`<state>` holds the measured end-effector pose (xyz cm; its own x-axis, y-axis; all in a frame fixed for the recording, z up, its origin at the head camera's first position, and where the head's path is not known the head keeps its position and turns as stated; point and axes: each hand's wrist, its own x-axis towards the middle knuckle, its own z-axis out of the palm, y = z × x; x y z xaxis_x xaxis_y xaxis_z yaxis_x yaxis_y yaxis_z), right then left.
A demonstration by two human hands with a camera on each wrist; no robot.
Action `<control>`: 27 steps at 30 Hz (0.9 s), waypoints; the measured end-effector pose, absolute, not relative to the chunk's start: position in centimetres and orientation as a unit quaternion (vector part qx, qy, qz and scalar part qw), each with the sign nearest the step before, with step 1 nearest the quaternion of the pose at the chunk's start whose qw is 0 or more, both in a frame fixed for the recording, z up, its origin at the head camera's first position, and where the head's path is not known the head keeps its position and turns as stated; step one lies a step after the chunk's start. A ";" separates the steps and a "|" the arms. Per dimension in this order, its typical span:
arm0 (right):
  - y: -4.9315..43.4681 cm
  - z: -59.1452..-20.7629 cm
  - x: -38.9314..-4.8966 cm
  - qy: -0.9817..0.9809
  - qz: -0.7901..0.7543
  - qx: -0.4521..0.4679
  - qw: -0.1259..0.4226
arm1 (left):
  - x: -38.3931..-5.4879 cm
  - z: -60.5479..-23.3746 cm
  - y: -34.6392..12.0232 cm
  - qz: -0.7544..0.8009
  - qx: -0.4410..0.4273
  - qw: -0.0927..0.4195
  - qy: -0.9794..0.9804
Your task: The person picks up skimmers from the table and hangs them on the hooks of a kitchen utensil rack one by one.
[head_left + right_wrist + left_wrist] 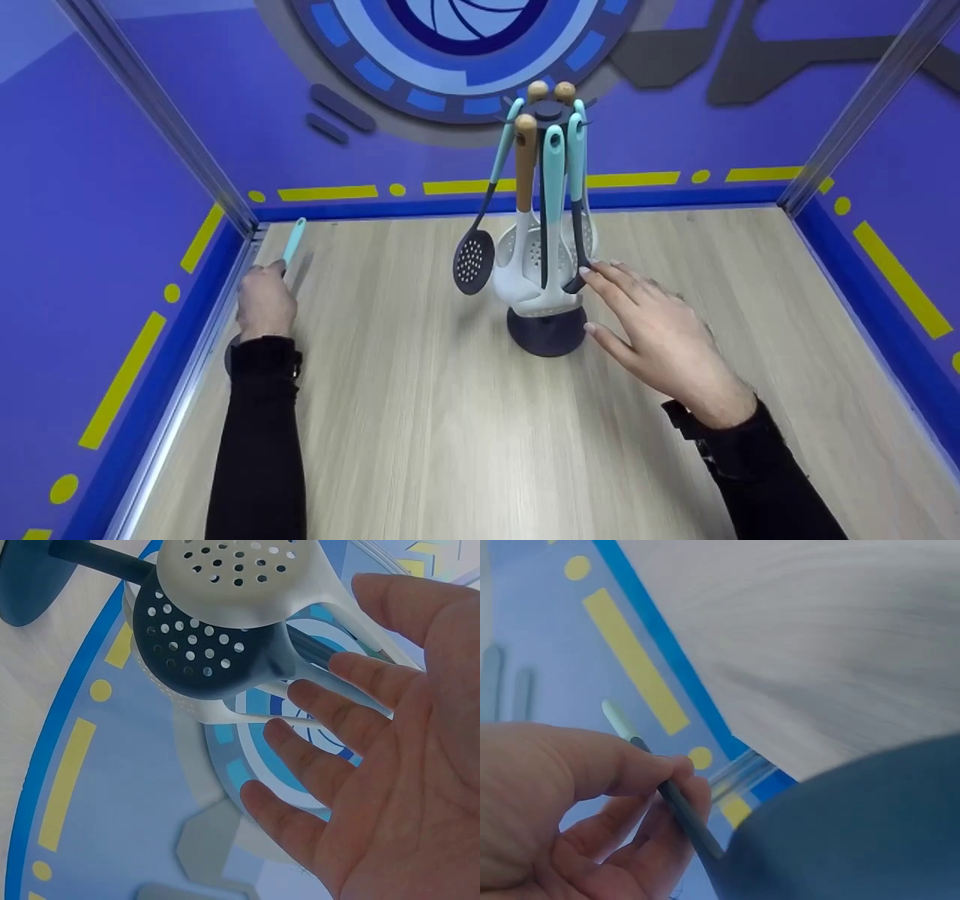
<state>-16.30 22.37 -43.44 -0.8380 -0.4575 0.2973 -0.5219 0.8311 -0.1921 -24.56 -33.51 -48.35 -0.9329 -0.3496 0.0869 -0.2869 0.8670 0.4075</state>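
Note:
My left hand (267,301) holds a kitchen utensil with a mint handle (295,238) near the table's left edge. In the left wrist view, thumb and fingers pinch its dark shaft (686,817); the broad dark head (862,825) is partly cut off, so its kind is unclear. A utensil stand with a dark round base (547,336) stands upright, hung with several utensils. My right hand (667,337) is at the stand's right side, fingers extended beside a dark-headed utensil (576,281). Whether the fingertips touch it, I cannot tell. The right wrist view shows a dark perforated head (195,656) near that hand (397,742).
On the stand's left hangs a dark skimmer (472,262); a white ladle (514,285) with a brown handle faces the front. Blue panels with yellow marks (326,193) and metal corner posts (161,112) enclose the wood-look table (420,420).

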 end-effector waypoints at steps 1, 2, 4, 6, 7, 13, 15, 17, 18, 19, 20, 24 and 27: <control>22.4 -43.4 -16.3 -0.950 0.134 0.257 0.119 | -24.5 -48.2 -33.3 -0.199 0.161 0.087 -0.963; 22.3 -43.4 -16.3 -0.950 0.135 0.257 0.118 | -24.5 -48.0 -33.0 -0.201 0.158 0.095 -0.962; 22.3 -43.3 -16.3 -0.950 0.136 0.255 0.118 | -24.5 -47.6 -32.5 -0.205 0.153 0.110 -0.960; 22.2 -43.2 -16.3 -0.951 0.137 0.253 0.117 | -24.5 -47.1 -32.0 -0.214 0.151 0.122 -0.957; 22.2 -43.1 -16.3 -0.951 0.139 0.252 0.117 | -24.4 -46.9 -31.8 -0.218 0.150 0.126 -0.956; 22.1 -42.7 -16.4 -0.951 0.143 0.247 0.118 | -24.3 -45.4 -30.4 -0.237 0.134 0.145 -0.951; 22.1 -42.6 -16.5 -0.951 0.145 0.246 0.120 | -24.3 -45.0 -30.0 -0.240 0.124 0.153 -0.951; 22.0 -42.5 -16.6 -0.951 0.145 0.245 0.123 | -24.3 -44.7 -29.6 -0.240 0.113 0.160 -0.951; 22.0 -42.5 -16.7 -0.950 0.146 0.245 0.126 | -24.3 -44.5 -29.4 -0.241 0.108 0.164 -0.951; 22.0 -42.5 -16.7 -0.950 0.146 0.245 0.126 | -24.3 -44.4 -29.2 -0.241 0.104 0.168 -0.950; 22.0 -42.4 -16.8 -0.951 0.145 0.244 0.126 | -24.3 -44.3 -29.0 -0.243 0.100 0.172 -0.950; 22.0 -42.3 -16.8 -0.951 0.142 0.243 0.128 | -24.1 -44.0 -27.9 -0.255 0.082 0.188 -0.945; 21.9 -42.1 -16.9 -0.950 0.143 0.245 0.132 | -24.1 -43.8 -27.2 -0.263 0.064 0.204 -0.941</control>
